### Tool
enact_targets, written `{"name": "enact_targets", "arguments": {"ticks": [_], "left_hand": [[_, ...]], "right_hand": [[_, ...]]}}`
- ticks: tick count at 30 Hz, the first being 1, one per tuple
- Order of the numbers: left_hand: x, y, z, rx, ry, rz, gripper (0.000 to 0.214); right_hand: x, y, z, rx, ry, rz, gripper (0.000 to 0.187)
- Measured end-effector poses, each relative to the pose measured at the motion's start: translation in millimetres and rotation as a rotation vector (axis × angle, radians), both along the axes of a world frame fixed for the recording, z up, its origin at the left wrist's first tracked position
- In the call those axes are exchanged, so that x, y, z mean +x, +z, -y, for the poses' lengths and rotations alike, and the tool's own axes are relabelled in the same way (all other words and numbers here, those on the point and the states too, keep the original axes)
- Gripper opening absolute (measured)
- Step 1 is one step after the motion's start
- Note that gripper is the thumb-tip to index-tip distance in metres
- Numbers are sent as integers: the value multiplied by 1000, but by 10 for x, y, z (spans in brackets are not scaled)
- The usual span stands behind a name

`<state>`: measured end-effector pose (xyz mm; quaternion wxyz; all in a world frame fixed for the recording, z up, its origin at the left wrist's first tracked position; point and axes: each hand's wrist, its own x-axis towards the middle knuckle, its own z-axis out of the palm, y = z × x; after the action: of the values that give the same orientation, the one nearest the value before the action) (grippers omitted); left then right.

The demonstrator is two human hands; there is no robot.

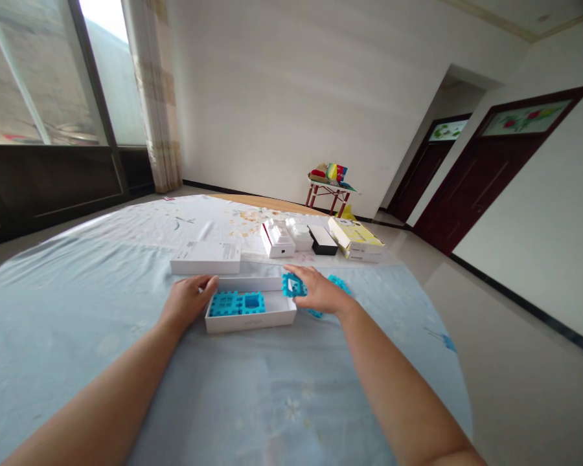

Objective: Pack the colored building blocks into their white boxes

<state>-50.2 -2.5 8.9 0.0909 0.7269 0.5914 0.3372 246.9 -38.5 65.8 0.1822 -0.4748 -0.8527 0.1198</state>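
Note:
A shallow white open box [251,321] sits on the cloth in front of me. Inside, toward its left end, blue notched building blocks [226,303] lie side by side. My left hand [188,299] grips the box at its left rear corner, its fingers curled together. Over the right end of the box, my right hand [320,289] is closed on a blue building block [291,285] with a square opening. More blue blocks [339,283] lie on the cloth beyond my right hand, partly hidden by it.
Behind the box lies a flat white lid [206,258]. Farther back stand white boxes [278,239], a black-sided box [322,241] and yellow boxes [357,236]. A patterned cloth [223,401] covers the round table. A small side table [330,188] stands near the wall.

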Motion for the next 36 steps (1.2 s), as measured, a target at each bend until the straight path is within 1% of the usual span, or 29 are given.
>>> {"name": "enact_targets", "arguments": {"ticks": [2,5,9,11,14,16,18,20,22,26,29,31,33,36], "left_hand": [[-3,-2,1,13,-6,3,42],[-9,-12,-6,20,-6,2,41],[-11,-27,-19,24,-15,6,41],[-8,-32,-25,21,-16,10,40],[-1,-35,-33,11,-17,13,40],[3,-34,-36,6,-20,14,40],[5,-29,-35,5,-20,18,40],[6,-21,-31,5,-21,25,39],[6,-15,-26,3,-19,31,39],[4,-15,-27,-4,-7,20,39],[-2,-32,-47,-18,-4,1,43],[-8,-46,-65,-27,-1,-5,45],[-15,-58,-82,-38,-1,-7,46],[-24,-63,-93,-57,-3,-17,46]], "right_hand": [[-205,64,-61,-68,69,91,78],[-404,138,-157,-130,101,267,77],[-528,179,-238,-196,102,519,75],[-554,190,-257,-235,111,592,75],[-562,223,-273,-291,134,598,80],[-553,261,-274,-329,140,565,83],[-543,299,-264,-353,132,519,81],[-539,313,-247,-344,107,498,72],[-544,284,-233,-297,72,515,59],[-556,126,-230,-187,66,550,39],[-510,35,-229,-158,86,479,33],[-412,14,-221,-117,57,323,32],[-242,-2,-212,-38,-23,109,31],[142,-88,-210,100,-228,-166,32]]}}
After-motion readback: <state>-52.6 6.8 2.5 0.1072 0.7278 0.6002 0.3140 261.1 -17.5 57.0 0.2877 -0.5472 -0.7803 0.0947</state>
